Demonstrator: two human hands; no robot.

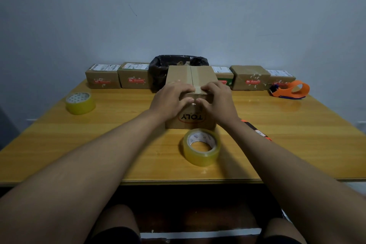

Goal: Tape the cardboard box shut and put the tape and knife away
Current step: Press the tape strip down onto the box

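Note:
A brown cardboard box [191, 76] with a red oval logo stands in the middle of the wooden table [118, 125]. A strip of clear tape runs along its top seam and down the near face. My left hand [170, 99] and my right hand [216, 101] both lie flat on the box's near top edge, fingers pressing on the tape end. A roll of clear tape [202, 146] lies flat just in front of the box. An orange-and-black knife [257, 129] lies on the table to the right, partly hidden under my right forearm.
A second tape roll [80, 103] sits at the left. An orange tape dispenser [290, 90] rests at the far right. Several taped parcels [103, 76] line the back edge against the wall, with a black-bagged bin [160, 69] behind the box.

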